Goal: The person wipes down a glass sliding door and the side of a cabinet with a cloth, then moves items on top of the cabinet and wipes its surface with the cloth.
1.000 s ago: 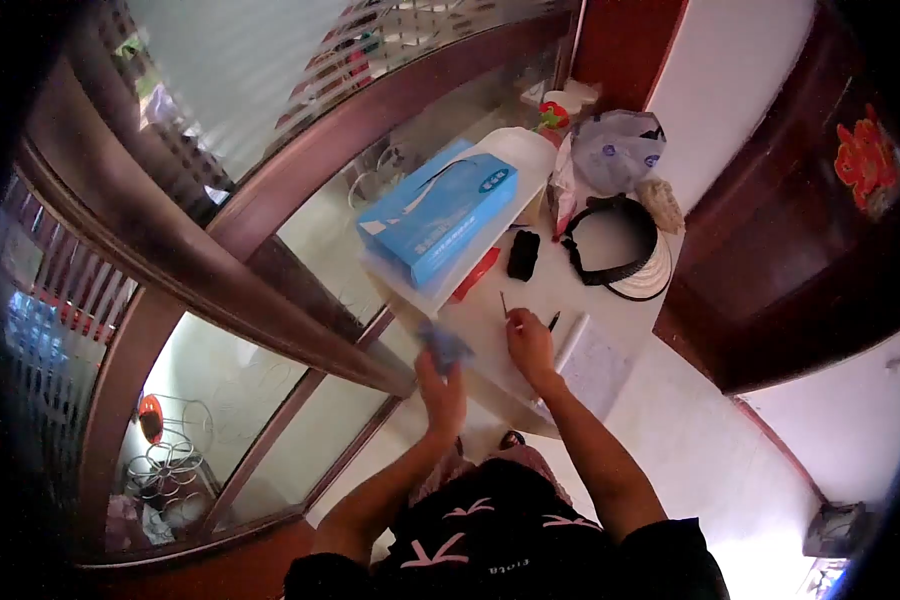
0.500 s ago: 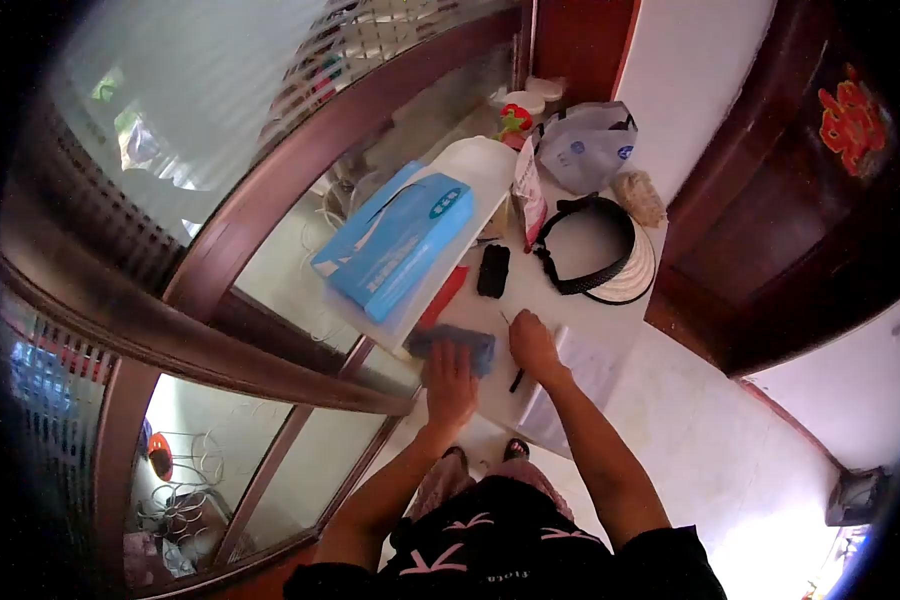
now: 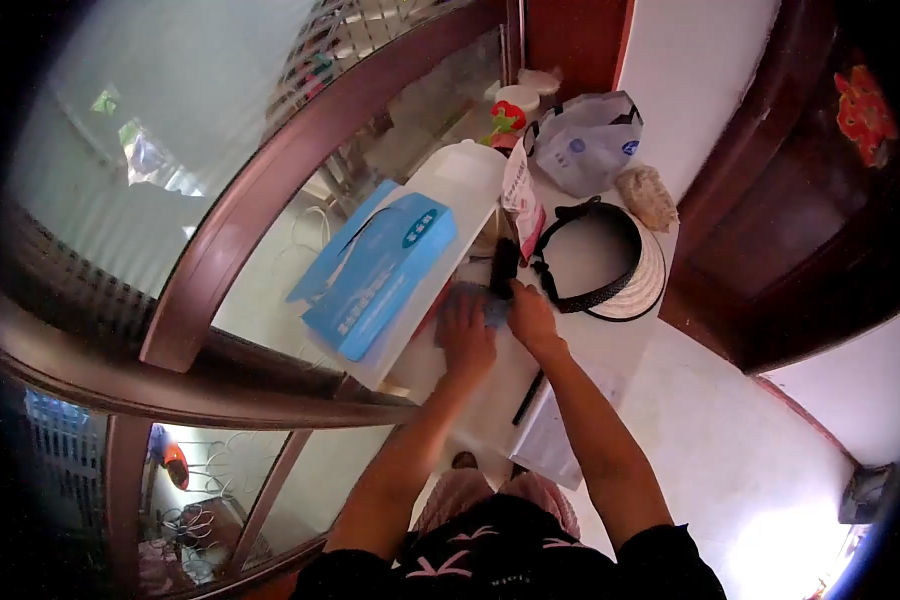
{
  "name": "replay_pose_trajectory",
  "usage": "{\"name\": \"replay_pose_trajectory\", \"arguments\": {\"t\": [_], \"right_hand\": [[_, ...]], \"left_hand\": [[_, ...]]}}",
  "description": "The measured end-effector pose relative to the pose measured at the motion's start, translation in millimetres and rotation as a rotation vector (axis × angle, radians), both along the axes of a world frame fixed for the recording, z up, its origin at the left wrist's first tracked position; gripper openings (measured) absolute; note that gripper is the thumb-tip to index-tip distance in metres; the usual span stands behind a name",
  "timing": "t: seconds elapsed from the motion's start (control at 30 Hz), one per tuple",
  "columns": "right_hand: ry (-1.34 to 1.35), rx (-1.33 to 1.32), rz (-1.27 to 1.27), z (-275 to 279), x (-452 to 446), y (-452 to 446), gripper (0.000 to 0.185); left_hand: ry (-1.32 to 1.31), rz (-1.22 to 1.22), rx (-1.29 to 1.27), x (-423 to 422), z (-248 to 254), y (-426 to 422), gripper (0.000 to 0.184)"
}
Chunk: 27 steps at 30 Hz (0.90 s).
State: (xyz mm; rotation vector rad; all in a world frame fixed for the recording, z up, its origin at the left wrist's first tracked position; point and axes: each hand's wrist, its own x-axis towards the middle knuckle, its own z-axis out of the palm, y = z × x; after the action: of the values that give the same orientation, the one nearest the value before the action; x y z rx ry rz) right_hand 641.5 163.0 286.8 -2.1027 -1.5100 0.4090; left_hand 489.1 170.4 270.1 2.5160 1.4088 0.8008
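Observation:
My left hand (image 3: 467, 335) presses down on a blue-grey cloth (image 3: 490, 308), its fingers bent over it on the white table. Beside it, my right hand (image 3: 532, 318) is closed at the lower end of a small black bundle (image 3: 505, 266), which stands at a slant. What exactly the bundle is, I cannot make out. A red strip shows partly under the edge of the white shelf (image 3: 380, 368), left of the cloth. Just beyond the black bundle stands a pink and white packet (image 3: 522, 205).
A blue glove box (image 3: 385, 270) lies on the raised shelf. On the table are a straw sun visor (image 3: 638, 280), a grey plastic bag (image 3: 590, 145), a bag of brown bits (image 3: 647, 197) and a black stick (image 3: 529, 398). A glass partition with a brown frame (image 3: 270, 190) borders the left.
Both hands have moved forward, away from my body. The cloth has slid along under my left hand. My right hand has reached the black bundle, which now looks turned and tilted.

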Motion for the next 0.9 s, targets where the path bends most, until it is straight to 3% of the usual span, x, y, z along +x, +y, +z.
{"name": "replay_pose_trajectory", "arguments": {"t": [0.07,0.17,0.27,0.3,0.5,0.6,0.7,0.8,0.9], "right_hand": [[-0.008,0.006,-0.015,5.9,1.2,-2.9,0.047],[-0.029,-0.030,-0.048,6.7,3.0,0.4,0.046],[-0.029,-0.051,-0.072,20.3,5.5,-1.7,0.043],[-0.022,-0.046,-0.079,24.5,4.7,-3.1,0.041],[0.074,0.017,-0.175,13.8,0.1,-13.1,0.031],[0.014,0.259,-0.183,20.7,-2.9,-18.5,0.031],[0.034,0.177,-0.064,57.7,-21.2,-32.6,0.035],[-0.051,0.516,0.369,34.0,-42.8,-49.6,0.037],[-0.207,0.402,0.397,35.4,-62.0,-70.2,0.037]], "left_hand": [[-0.006,-0.042,0.131,9.5,-25.6,25.4,0.062],[0.176,-0.053,0.067,23.4,-12.4,53.6,0.061],[0.113,-0.053,0.000,24.1,-7.7,61.9,0.059],[0.125,-0.023,-0.088,25.1,19.8,51.0,0.058],[0.208,-0.008,0.026,12.8,12.8,24.8,0.058],[0.179,-0.069,0.095,-6.1,14.0,-11.3,0.057],[-0.047,-0.207,-0.148,-22.8,42.9,-31.0,0.059],[0.107,-0.064,0.090,-59.4,44.6,-54.5,0.071],[0.010,0.179,-0.011,-58.0,83.1,-44.8,0.071]]}}
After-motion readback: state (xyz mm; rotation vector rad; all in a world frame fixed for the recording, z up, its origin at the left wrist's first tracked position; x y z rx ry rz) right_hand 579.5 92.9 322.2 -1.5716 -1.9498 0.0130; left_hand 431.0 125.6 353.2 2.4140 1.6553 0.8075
